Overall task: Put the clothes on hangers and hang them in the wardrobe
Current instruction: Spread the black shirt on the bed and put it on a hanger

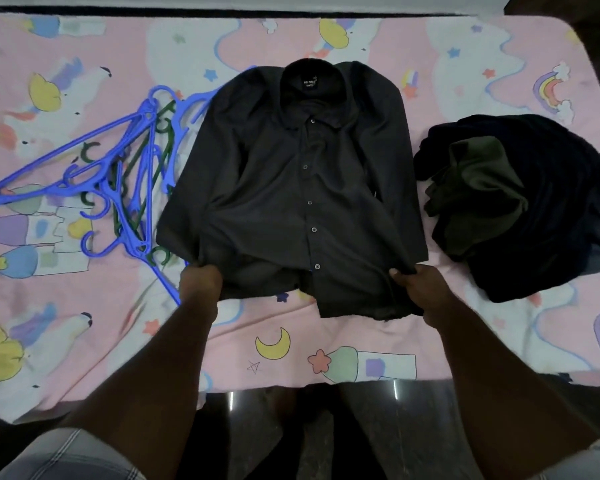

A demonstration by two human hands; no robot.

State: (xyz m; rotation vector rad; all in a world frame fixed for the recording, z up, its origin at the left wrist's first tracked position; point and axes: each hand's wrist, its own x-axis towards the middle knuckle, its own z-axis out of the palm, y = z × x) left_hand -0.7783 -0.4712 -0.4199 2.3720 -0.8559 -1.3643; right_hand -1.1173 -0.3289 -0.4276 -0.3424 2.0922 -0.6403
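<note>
On your left lies a tangled heap of blue and green plastic hangers, hooks interlocked, so expect several to lift together; take one by its hook. Your left hand pinches the hem of the dark grey buttoned shirt spread flat on the pink printed bedsheet; your right hand grips the opposite hem corner. The cloth looks light, limp and likely slippery, so hold it at the shoulders. Rightmost sits a pile of dark clothes.

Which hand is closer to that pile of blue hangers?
Left. The left hand grips the black shirt's hem beside the blue hangers; the right hand grips the hem's far side.
</note>
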